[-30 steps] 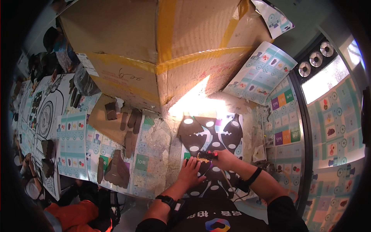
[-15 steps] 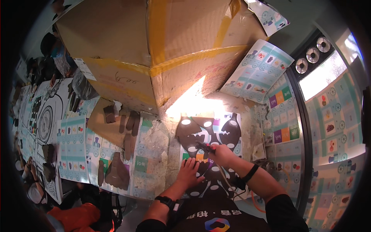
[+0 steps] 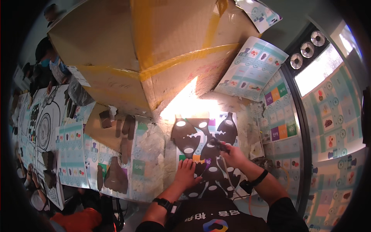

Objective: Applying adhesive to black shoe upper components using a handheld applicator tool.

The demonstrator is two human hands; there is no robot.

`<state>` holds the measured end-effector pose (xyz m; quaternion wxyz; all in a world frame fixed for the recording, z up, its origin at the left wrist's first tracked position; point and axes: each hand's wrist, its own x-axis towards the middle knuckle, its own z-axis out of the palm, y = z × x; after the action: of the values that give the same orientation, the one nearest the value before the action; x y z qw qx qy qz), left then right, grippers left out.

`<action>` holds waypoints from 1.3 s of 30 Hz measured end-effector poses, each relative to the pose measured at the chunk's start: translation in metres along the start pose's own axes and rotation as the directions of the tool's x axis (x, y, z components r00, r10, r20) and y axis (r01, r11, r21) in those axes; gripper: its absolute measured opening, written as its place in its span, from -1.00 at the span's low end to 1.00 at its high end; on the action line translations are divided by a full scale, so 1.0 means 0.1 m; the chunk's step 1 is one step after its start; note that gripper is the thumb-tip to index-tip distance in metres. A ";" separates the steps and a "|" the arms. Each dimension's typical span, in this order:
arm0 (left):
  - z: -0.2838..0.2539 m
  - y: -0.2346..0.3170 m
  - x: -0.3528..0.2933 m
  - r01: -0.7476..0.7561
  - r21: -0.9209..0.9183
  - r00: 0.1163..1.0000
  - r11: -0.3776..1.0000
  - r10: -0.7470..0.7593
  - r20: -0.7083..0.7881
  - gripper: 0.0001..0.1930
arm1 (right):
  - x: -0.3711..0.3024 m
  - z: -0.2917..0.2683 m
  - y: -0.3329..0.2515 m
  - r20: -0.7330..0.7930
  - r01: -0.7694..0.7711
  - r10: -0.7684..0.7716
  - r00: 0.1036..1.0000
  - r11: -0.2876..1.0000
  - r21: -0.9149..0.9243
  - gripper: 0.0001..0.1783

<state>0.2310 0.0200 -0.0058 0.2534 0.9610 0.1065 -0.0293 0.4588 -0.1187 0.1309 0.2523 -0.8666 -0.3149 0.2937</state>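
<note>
While the right hand point(image 3: 234, 156) grips a dark tool point(image 3: 219, 144), brown white-ovalled pieces point(image 3: 184, 134), probably light, pliable, best held by edges, lie on patterned paper point(image 3: 197, 157) by the flat, unclenched left hand point(image 3: 186, 174).

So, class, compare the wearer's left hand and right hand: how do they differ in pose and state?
The left hand lies palm down with its fingers extended, seemingly resting by the dark pieces; the right hand is curled around a dark handheld tool.
The left hand's wrist wears a black watch; the right hand's wrist has a black band.
Both hands are bare.
</note>
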 end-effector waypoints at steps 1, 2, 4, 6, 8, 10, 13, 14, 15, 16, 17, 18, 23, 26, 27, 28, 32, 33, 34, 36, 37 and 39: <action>-0.07 0.07 0.08 -0.016 0.004 0.999 1.000 0.016 0.049 -0.09 | 0.00 -0.03 0.20 -0.014 -0.017 0.017 1.000 1.000 0.007 -0.71; -0.09 0.15 0.15 -0.033 0.008 0.995 0.999 0.032 0.098 -0.08 | -0.04 -0.04 0.39 -0.030 -0.033 0.033 0.999 0.999 0.008 -0.71; -0.01 0.26 0.27 -0.104 -0.016 0.991 0.994 0.105 0.079 -0.09 | -0.05 -0.08 0.42 -0.019 -0.054 0.053 0.998 0.996 -0.066 -0.70; 0.12 0.34 0.40 -0.176 -0.037 0.982 0.984 0.178 0.060 -0.10 | -0.07 -0.02 0.45 -0.003 -0.115 0.115 0.993 0.989 -0.088 -0.68; 0.25 0.36 0.50 -0.151 0.024 0.987 0.988 0.149 0.064 -0.10 | -0.03 0.07 0.53 -0.003 -0.135 0.135 0.991 0.990 -0.041 -0.67; 0.18 0.40 0.61 -0.144 0.095 0.977 0.985 0.126 0.173 -0.09 | -0.05 0.05 0.52 -0.026 -0.129 0.127 0.992 0.989 -0.076 -0.69; 0.09 0.27 0.55 -0.091 0.106 0.976 0.990 0.068 0.206 -0.07 | -0.05 0.08 0.55 -0.030 -0.075 0.076 0.997 0.996 0.039 -0.72; 0.12 0.25 0.54 -0.097 0.106 0.974 0.990 0.073 0.216 -0.07 | -0.04 0.08 0.55 -0.030 -0.084 0.085 0.996 0.995 0.046 -0.72; 0.11 0.23 0.54 -0.104 0.108 0.980 0.989 0.084 0.182 -0.07 | -0.02 0.07 0.50 -0.021 -0.076 0.078 0.997 0.994 0.079 -0.73; 0.12 0.23 0.54 -0.112 0.110 0.985 0.988 0.095 0.146 -0.07 | -0.02 0.06 0.47 -0.012 -0.069 0.070 0.997 0.991 0.112 -0.74; 0.13 0.24 0.54 -0.114 0.112 0.984 0.987 0.096 0.150 -0.07 | -0.01 0.09 0.49 -0.012 -0.070 0.072 0.997 0.991 0.116 -0.74; 0.15 0.26 0.55 -0.107 0.093 0.988 0.990 0.096 0.119 -0.07 | 0.03 0.11 0.50 -0.020 -0.041 0.043 0.999 0.995 0.090 -0.75; 0.19 0.31 0.62 -0.085 0.085 0.993 0.993 0.077 0.091 -0.07 | 0.12 0.14 0.46 -0.041 -0.131 0.135 0.990 0.988 0.075 -0.75; 0.17 0.32 0.62 -0.099 0.109 0.992 0.989 0.089 0.092 -0.06 | 0.13 0.16 0.54 -0.066 -0.094 0.095 0.993 0.995 0.023 -0.73; 0.18 0.30 0.62 -0.106 0.109 0.991 0.988 0.096 0.088 -0.06 | 0.14 0.16 0.55 -0.065 -0.102 0.103 0.993 0.995 0.022 -0.72; 0.18 0.28 0.62 -0.113 0.109 0.991 0.988 0.104 0.084 -0.06 | 0.14 0.15 0.56 -0.065 -0.110 0.111 0.992 0.994 0.021 -0.71; 0.20 0.27 0.61 -0.118 0.097 0.991 0.988 0.111 0.069 -0.05 | 0.15 0.12 0.55 -0.028 -0.097 0.096 0.995 0.994 -0.048 -0.69; 0.20 0.28 0.61 -0.113 0.106 0.991 0.988 0.105 0.079 -0.05 | 0.16 0.12 0.53 -0.041 -0.089 0.088 0.995 0.996 -0.027 -0.69; 0.20 0.28 0.61 -0.109 0.115 0.991 0.987 0.099 0.089 -0.05 | 0.16 0.11 0.52 -0.054 -0.079 0.079 0.995 0.997 -0.006 -0.69; 0.21 0.28 0.60 -0.106 0.101 0.991 0.989 0.097 0.090 -0.05 | 0.13 0.09 0.48 0.004 -0.052 0.052 0.999 0.998 -0.030 -0.69; 0.22 0.28 0.60 -0.103 0.087 0.991 0.991 0.094 0.092 -0.05 | 0.12 0.08 0.46 0.063 -0.023 0.026 0.998 0.998 -0.051 -0.69; 0.22 0.28 0.60 -0.100 0.091 0.990 0.991 0.090 0.104 -0.05 | 0.14 0.13 0.45 0.015 -0.049 0.049 0.999 0.999 -0.024 -0.70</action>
<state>0.2957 -0.0030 -0.0180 0.2132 0.9734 0.0462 -0.0700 0.4770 -0.1362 0.0884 0.2323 -0.8746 -0.2990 0.3027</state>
